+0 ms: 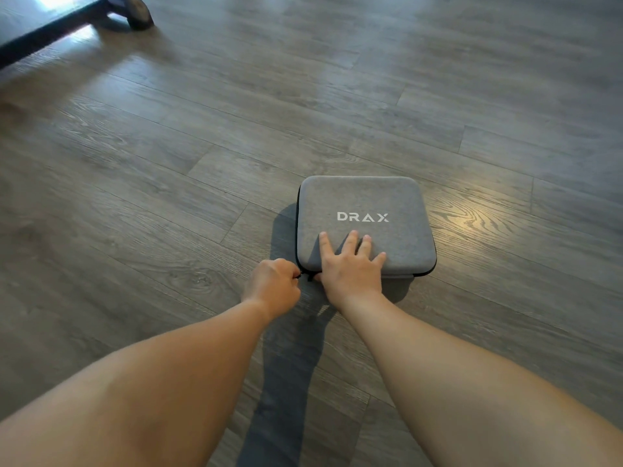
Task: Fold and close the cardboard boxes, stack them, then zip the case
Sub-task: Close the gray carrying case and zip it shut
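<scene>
Far left, top corner: we see a dark furniture base (40, 20) w/ a black caster (136, 11) resting on the grey wood-look floor (168, 146). Bright light patch at the very top left edge.

Moving right, our left hand (273, 286) sits low on the floor just off the case's near-left corner. Fingers are curled tight, pinching a small black zip pull (307, 275) right at that corner. The pull itself is mostly hidden by the fingers & too small to make out in detail.

Next, our right hand (350, 264) lies flat on the lid, fingers spread & straight, pressing down on the near-left part of the top. It grasps nothing; thumb is tucked at the near edge beside the zip pull. The two hands are just beside each other, nearly touching.

The case (365, 200) is grey, fabric-covered, w/ rounded corners, lying flat on the floor right of centre, lid down. White lettering "DRAX" (362, 217) reads across the top, just beyond our fingertips. A black zip line (298, 224) runs along the left side & around the near-right corner. Whether the near edge is fully zipped we can't tell.

Right of the case, a warm light glare (472, 210) lies on the boards.
</scene>
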Motion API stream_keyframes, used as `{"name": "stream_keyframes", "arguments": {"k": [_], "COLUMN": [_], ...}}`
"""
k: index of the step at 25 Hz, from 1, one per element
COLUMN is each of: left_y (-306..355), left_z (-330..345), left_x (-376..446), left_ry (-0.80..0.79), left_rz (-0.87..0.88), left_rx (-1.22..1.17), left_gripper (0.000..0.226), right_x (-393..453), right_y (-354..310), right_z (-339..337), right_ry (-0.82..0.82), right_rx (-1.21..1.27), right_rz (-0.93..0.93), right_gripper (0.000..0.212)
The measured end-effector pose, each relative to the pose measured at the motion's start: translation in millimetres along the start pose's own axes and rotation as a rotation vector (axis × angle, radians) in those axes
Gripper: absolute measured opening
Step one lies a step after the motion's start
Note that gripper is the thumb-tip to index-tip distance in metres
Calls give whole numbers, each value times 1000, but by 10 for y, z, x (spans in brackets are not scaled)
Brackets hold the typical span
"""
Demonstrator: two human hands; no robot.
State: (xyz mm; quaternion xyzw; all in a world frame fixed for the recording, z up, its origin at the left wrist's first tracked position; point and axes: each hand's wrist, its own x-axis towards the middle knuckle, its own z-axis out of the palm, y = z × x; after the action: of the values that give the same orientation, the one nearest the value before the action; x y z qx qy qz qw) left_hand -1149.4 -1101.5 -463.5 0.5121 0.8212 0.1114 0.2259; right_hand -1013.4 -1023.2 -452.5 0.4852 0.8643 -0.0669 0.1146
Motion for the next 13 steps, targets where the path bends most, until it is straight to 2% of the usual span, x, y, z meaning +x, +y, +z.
{"name": "stream_keyframes", "arguments": {"k": [2, 4, 7, 11, 13], "left_y": [6, 63, 263, 458, 485], "left_z": [-83, -160, -244, -217, -150], "left_x": [40, 140, 366, 556, 565], "left_ry": [8, 82, 139, 111, 104], "left_rz": [23, -11, -108, -113, -118], "left_rx": [60, 99, -19, -113, -130], "left_gripper": [22, 32, 38, 32, 30], "right_x": [1, 8, 47, 111, 128], "right_y": [102, 314, 703, 1198, 1364], "right_z": [-17, -38, -51, -86, -97], "right_ry": [72, 121, 123, 100, 50], "right_rx": [18, 35, 91, 158, 294], "right_rz": [-7, -12, 73, 241, 306], "right_gripper": [80, 85, 80, 73, 74]}}
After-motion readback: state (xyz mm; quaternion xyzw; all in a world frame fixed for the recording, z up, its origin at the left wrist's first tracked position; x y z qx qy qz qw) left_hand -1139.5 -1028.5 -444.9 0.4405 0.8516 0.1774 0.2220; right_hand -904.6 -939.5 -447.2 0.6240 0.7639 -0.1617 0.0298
